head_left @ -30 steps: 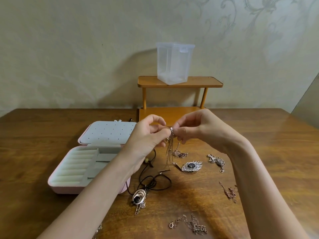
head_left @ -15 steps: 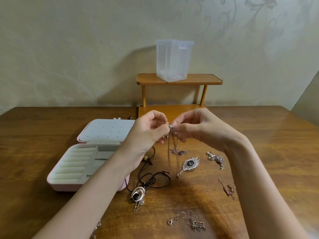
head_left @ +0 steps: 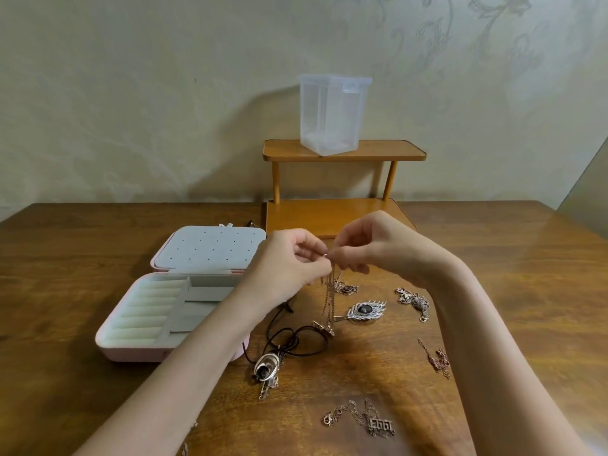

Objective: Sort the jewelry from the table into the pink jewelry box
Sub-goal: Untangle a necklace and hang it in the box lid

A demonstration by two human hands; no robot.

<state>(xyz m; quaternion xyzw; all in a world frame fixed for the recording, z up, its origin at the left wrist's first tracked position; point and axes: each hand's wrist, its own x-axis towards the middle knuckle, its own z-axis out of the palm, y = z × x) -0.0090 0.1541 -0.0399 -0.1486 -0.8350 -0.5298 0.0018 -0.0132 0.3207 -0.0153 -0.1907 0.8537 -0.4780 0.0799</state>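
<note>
Hands meet above the brown wooden table (head_left: 98,406): left hand (head_left: 289,268) and right hand (head_left: 368,248) both pinch the top of a thin rose-gold chain (head_left: 329,297), which hangs down (its lower end reaching the tabletop). Open pink rectangular jewelry box (head_left: 131,352) sits just left; a silver feather-shaped pendant (head_left: 365,311) lies nearby.

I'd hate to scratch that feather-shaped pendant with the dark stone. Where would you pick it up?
Probably by its narrow stem end, coming from above. The feather pendant lies flat on the table, so its broad face gives nothing to pinch, while the slim left tip sticks out toward the dangling chain that both the left hand and right hand pinch.
</note>
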